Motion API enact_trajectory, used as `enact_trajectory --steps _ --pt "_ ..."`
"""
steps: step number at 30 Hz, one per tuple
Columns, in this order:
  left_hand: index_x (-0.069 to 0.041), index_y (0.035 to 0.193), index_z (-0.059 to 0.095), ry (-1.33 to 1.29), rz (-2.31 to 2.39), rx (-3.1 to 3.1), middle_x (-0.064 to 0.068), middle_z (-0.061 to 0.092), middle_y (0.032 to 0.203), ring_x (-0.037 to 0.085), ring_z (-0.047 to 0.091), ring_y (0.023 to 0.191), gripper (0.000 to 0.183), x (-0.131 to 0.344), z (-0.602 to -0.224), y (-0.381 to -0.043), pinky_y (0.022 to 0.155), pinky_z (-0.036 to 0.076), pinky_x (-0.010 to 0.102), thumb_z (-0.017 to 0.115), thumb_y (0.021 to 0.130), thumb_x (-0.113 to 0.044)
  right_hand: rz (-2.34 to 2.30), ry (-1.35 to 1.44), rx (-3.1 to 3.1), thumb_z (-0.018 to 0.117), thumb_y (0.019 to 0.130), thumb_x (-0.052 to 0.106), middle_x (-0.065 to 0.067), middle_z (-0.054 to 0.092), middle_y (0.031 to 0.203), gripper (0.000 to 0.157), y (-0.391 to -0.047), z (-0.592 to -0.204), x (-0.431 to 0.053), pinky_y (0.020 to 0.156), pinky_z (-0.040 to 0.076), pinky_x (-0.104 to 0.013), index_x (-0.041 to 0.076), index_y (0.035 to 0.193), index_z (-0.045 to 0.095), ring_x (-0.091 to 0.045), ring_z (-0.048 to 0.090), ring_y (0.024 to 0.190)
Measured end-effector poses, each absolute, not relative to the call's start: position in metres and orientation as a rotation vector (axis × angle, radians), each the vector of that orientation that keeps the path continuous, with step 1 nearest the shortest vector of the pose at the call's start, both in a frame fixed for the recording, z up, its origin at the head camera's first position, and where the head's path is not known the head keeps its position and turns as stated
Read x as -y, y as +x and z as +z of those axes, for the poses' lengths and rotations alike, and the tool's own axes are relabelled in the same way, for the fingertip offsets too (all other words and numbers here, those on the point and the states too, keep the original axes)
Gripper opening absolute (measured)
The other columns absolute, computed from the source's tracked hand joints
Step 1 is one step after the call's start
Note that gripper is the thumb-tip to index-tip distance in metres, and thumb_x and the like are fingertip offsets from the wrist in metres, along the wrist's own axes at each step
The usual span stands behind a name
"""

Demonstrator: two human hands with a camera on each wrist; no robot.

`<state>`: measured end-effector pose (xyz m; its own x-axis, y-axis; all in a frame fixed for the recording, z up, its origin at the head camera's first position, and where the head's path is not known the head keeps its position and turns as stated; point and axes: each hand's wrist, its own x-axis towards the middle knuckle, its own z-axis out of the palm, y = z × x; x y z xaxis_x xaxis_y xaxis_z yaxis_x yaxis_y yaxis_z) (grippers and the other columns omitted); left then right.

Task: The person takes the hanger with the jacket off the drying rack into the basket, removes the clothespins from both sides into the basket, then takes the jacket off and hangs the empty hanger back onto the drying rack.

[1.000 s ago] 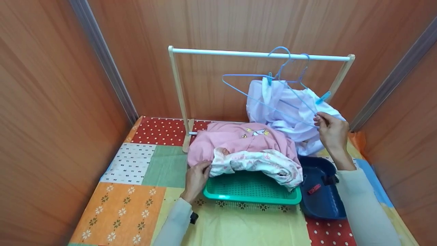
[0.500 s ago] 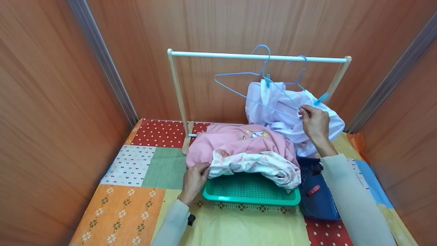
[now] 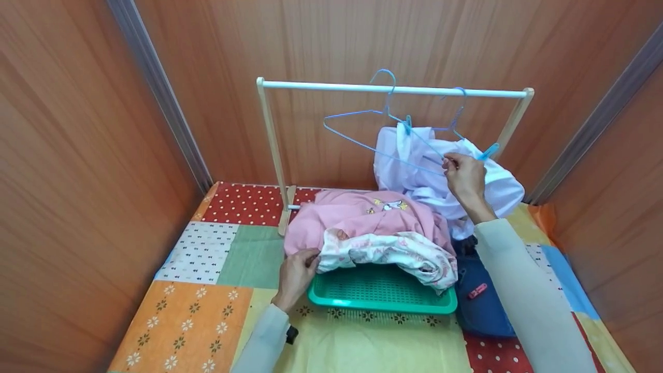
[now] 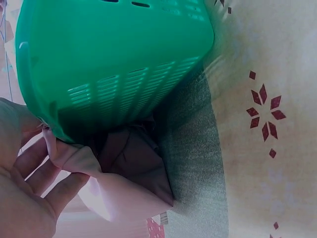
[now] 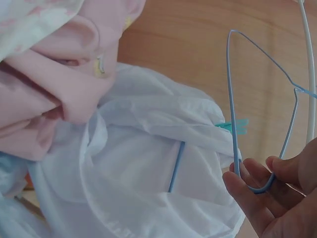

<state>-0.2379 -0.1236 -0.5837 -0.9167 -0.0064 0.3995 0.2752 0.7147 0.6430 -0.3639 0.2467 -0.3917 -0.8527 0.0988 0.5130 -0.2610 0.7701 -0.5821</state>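
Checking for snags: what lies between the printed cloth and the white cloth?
The pink cloth lies between the printed cloth and the white cloth, in the head and right wrist views.
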Motion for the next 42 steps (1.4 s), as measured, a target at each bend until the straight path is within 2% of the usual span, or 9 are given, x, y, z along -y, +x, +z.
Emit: enact_trajectory --steps 4,11,26,36,42 --pt "-0.014 0.102 0.078 -0.19 -1.054 2.552 0.0 0.076 0.095 0.011 0.068 0.077 0.015 0.123 -0.583 -0.237 0.073 0.058 0.036 0.072 0.089 -0.011 0.92 0.141 2.457 0.055 0.098 0.007 -0.018 0.075 0.096 0.024 -0.367 -0.387 -0.234 0.081 0.058 -0.046 -0.002 0.113 0.072 -0.033 0.074 0.082" --pt "-0.012 0.104 0.077 -0.184 -1.06 2.571 0.002 0.076 0.096 0.012 0.067 0.077 0.016 0.122 -0.582 -0.237 0.073 0.058 0.036 0.072 0.089 -0.012 0.918 0.16 2.44 0.054 0.096 0.004 -0.015 0.076 0.091 0.024 -0.372 -0.386 -0.212 0.088 0.054 -0.049 0.002 0.106 0.075 -0.031 0.074 0.083" --pt "-0.013 0.105 0.077 -0.15 -1.069 2.594 0.001 0.076 0.095 0.011 0.068 0.076 0.017 0.121 -0.58 -0.237 0.072 0.058 0.035 0.072 0.089 -0.013 0.913 0.224 2.448 0.057 0.095 0.007 -0.014 0.076 0.087 0.021 -0.378 -0.393 -0.174 0.079 0.055 -0.047 0.002 0.104 0.076 -0.03 0.072 0.08" --pt "-0.015 0.1 0.078 -0.167 -1.038 2.565 -0.002 0.074 0.088 0.009 0.064 0.072 0.013 0.122 -0.58 -0.237 0.068 0.055 0.033 0.072 0.088 -0.011 0.974 0.211 2.472 0.058 0.095 0.008 -0.014 0.076 0.087 0.022 -0.381 -0.394 -0.153 0.082 0.054 -0.045 0.002 0.108 0.075 -0.031 0.072 0.084" --pt "-0.015 0.102 0.078 -0.156 -1.044 2.575 0.0 0.075 0.092 0.01 0.066 0.075 0.015 0.122 -0.581 -0.237 0.07 0.056 0.035 0.072 0.088 -0.012 0.997 0.193 2.498 0.059 0.096 0.01 -0.014 0.076 0.087 0.021 -0.383 -0.398 -0.143 0.086 0.053 -0.045 0.003 0.107 0.075 -0.031 0.071 0.086"
